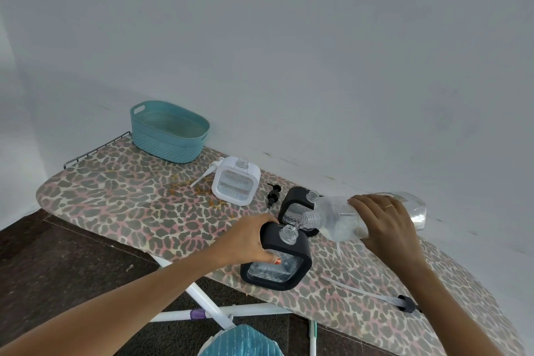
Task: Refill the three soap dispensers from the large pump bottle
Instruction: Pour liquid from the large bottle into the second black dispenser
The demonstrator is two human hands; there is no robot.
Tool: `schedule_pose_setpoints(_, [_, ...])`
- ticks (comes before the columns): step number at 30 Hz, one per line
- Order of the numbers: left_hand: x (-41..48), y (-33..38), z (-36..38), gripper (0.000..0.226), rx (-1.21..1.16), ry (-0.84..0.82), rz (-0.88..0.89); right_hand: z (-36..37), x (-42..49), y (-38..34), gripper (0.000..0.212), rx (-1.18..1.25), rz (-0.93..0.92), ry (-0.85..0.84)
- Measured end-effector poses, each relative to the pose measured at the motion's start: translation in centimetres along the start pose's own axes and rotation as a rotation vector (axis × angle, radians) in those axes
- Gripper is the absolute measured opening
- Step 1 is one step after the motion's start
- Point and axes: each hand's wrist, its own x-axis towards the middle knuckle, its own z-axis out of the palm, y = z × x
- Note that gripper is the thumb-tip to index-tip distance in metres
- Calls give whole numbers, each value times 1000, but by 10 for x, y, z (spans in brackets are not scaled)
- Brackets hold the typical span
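Note:
My right hand (pixel 385 220) grips the large clear bottle (pixel 341 222), tilted with its open mouth down to the left. A thin stream of clear liquid runs from it into the open neck of the near black dispenser (pixel 291 254). My left hand (pixel 251 240) holds that dispenser by its left side, thumb on its clear front. A second black dispenser (pixel 293 202) stands behind it, partly hidden by the bottle, its neck open. The white dispenser (pixel 235 180) stands further left with its neck open and some liquid inside.
All stands on a leopard-print ironing board (pixel 130 202) against a wall. A white pump (pixel 205 175) lies by the white dispenser, a black pump (pixel 271 195) between dispensers, another pump with a long tube (pixel 375 296) at front right. A teal basket (pixel 167 131) sits at the far end.

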Motion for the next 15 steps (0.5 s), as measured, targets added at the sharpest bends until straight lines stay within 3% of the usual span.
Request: schedule_pose_setpoints(15, [-1,-1,0,56,-7,3,2,0,1,1,60,-10,-17,28])
